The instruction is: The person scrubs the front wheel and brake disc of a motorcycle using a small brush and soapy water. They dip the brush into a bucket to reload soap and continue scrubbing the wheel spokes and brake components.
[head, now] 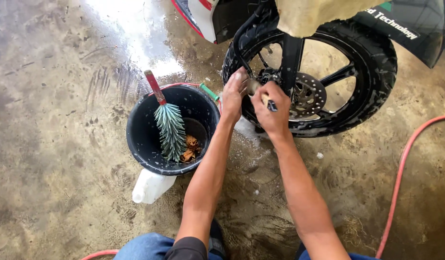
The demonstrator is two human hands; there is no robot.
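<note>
A black motorcycle front wheel (371, 62) with a silver brake disc (309, 94) stands on the wet floor. My right hand (270, 108) is closed around a small brush with a dark handle tip (271, 106), held against the wheel's hub beside the fork. My left hand (233, 94) rests on the tyre's left edge, fingers curled on the rim next to the brush head. Soap foam lies on the floor below the wheel.
A black bucket (138, 139) to the left holds a green bristle brush with a red handle (169, 125) and some brown scraps. A white plastic jug (150, 188) lies against it. A red hose (400, 178) curves along the right. A yellow cloth (318, 14) drapes over the motorcycle.
</note>
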